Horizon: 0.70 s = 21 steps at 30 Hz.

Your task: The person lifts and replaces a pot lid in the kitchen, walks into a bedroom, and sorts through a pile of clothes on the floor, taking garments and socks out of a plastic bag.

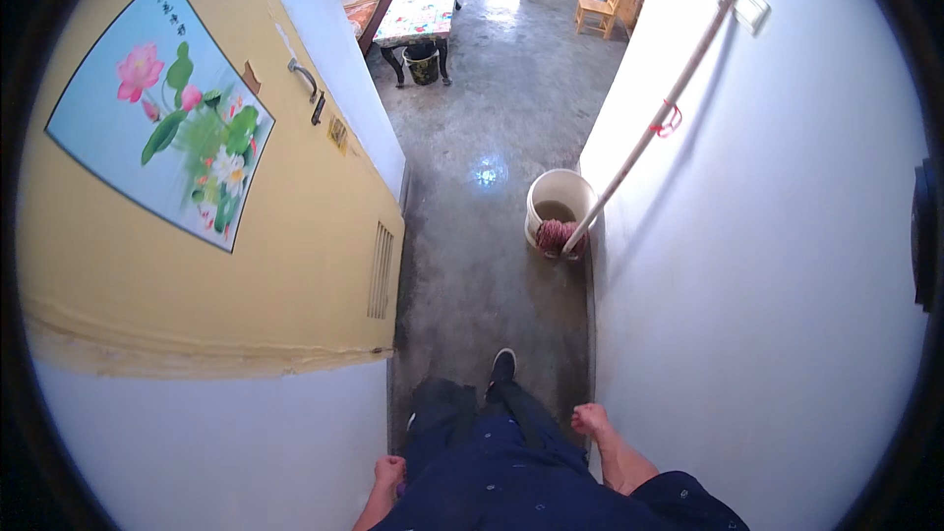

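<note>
My right hand (590, 419) hangs beside my right hip, close to the white wall, its fingers curled in with nothing visible in them. At my left side is my left hand (390, 470), also curled. A small purple patch (400, 490) shows just below it, and whether the hand holds it cannot be made out. Ahead on the right stands a white plastic bucket (540, 175) with murky water. The pinkish-red head of a mop (557, 236) rests in it, and the long mop handle (640, 151), tied with red cord, leans against the wall.
A yellow door (317, 236) with a lotus poster (199, 140) flanks the left side. Beyond the passage are a table (417, 18) with a patterned cover, a dark bucket (424, 70) under it, a wooden-framed sofa (365, 4), and a small wooden chair (596, 11). The concrete floor (472, 265) looks damp.
</note>
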Each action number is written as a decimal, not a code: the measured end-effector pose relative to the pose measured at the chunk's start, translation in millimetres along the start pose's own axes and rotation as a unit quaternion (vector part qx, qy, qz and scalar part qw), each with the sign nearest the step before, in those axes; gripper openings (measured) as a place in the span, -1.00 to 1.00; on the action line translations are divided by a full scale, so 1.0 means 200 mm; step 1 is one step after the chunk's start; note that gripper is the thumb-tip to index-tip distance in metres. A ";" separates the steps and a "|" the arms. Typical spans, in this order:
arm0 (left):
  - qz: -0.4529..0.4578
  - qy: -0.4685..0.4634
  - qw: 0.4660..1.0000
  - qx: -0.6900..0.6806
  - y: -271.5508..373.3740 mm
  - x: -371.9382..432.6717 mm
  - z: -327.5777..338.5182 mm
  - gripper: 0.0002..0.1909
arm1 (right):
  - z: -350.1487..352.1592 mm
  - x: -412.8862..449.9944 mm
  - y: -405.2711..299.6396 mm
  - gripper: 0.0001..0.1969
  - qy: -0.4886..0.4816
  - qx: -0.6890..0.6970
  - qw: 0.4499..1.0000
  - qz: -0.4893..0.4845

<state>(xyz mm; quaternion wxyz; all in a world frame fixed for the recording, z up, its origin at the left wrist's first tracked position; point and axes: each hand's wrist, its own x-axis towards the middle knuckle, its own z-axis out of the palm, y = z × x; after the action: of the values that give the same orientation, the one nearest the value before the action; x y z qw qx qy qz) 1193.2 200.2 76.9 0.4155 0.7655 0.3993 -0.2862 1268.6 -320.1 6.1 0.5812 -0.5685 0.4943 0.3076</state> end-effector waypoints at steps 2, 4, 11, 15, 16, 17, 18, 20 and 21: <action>-0.009 0.000 1.000 0.028 0.11 0.04 0.03 -0.84 | 0.06 0.05 -0.50 -0.87 0.004 0.009 1.000 -0.020; 0.099 0.037 0.994 -0.009 0.03 0.20 0.07 -0.89 | 0.13 0.08 -0.88 -0.81 0.011 0.026 0.995 -0.096; 0.047 -0.004 0.996 0.078 0.91 0.78 -0.01 -0.87 | 0.26 0.36 -1.63 -0.81 0.035 0.049 0.986 -0.157; 0.097 0.005 0.993 0.069 1.37 1.41 -0.15 -0.82 | 0.40 0.39 -1.66 -0.85 0.057 0.026 0.997 -0.055; 0.082 -0.023 0.996 0.027 1.49 1.56 -0.18 -0.80 | 0.49 0.35 -1.68 -0.85 0.064 0.027 0.997 -0.025; 0.084 -0.019 0.996 0.015 1.67 1.70 -0.20 -0.79 | 0.55 0.34 -1.66 -0.83 0.061 0.042 0.997 -0.009; 0.083 -0.015 0.996 0.002 1.86 1.82 -0.23 -0.78 | 0.60 0.34 -1.68 -0.80 0.057 0.055 0.997 0.009; 0.170 -0.011 0.969 0.178 2.32 1.99 -0.31 -0.75 | 0.68 0.30 -1.71 -0.80 0.088 -0.038 0.995 -0.038; 0.205 -0.022 0.962 0.177 2.56 1.99 -0.34 -0.74 | 0.72 0.28 -1.70 -0.81 0.124 -0.140 0.979 -0.081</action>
<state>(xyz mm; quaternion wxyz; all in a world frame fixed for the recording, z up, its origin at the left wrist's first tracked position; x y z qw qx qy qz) 1841.1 236.6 12.9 0.3318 0.8856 0.1678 -0.2783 1632.0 -248.5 56.6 0.4529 -0.7162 0.4668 0.2529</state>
